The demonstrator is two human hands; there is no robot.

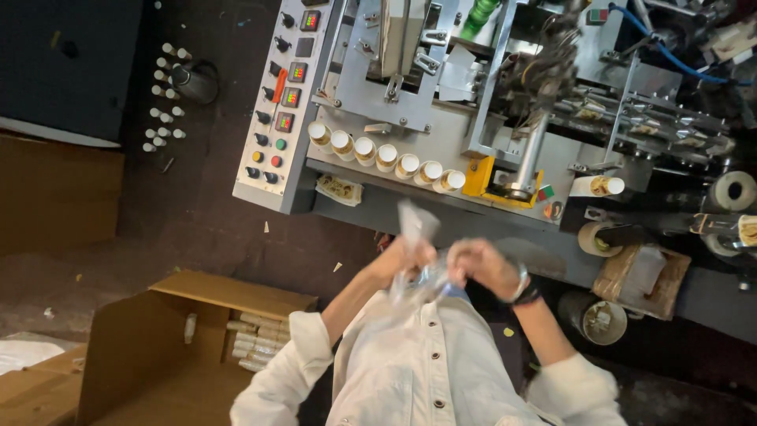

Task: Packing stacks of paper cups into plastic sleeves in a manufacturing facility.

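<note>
Both hands are raised close together before the chest, forearms bent inward, white sleeves pushed back. The left hand (408,258) is closed around a clear plastic bag (415,237), and the right hand (478,266), a watch at its wrist, is curled shut on the same bag. The bag is seen as thin, crumpled and see-through, its top sticking up above the left hand, below a row of white tubes (386,156) on the machine (441,102).

White jacket (430,355), clear plastic bag (416,237), brown cardboard box (169,347) at eight o'clock, grey control panel (277,102) with red, green, yellow buttons.
</note>
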